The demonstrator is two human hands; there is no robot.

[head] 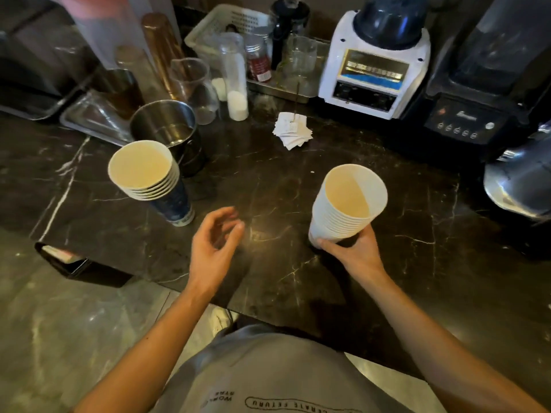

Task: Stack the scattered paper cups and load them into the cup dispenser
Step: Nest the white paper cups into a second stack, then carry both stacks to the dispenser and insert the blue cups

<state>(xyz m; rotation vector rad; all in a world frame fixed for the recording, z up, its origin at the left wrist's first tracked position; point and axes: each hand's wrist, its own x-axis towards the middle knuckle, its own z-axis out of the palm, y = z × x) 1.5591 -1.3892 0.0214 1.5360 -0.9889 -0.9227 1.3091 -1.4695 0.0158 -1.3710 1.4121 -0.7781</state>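
A stack of several white paper cups (347, 204) stands tilted on the dark marble counter (283, 186), mouths up. My right hand (354, 247) grips its lower part. A second stack of several cups with a dark blue printed outside (149, 177) stands on the counter at the left, untouched. My left hand (216, 236) hovers between the two stacks, to the right of the blue stack's base, fingers curled and apart, holding nothing. No cup dispenser is recognisable in view.
Behind the blue stack stand a steel pot (167, 129), glass jugs and jars, and a white basket (226, 28). A pile of paper slips (292, 131) lies mid-counter. A white blender (375, 61) and black machine (483, 84) line the back right. The counter's left edge drops to floor.
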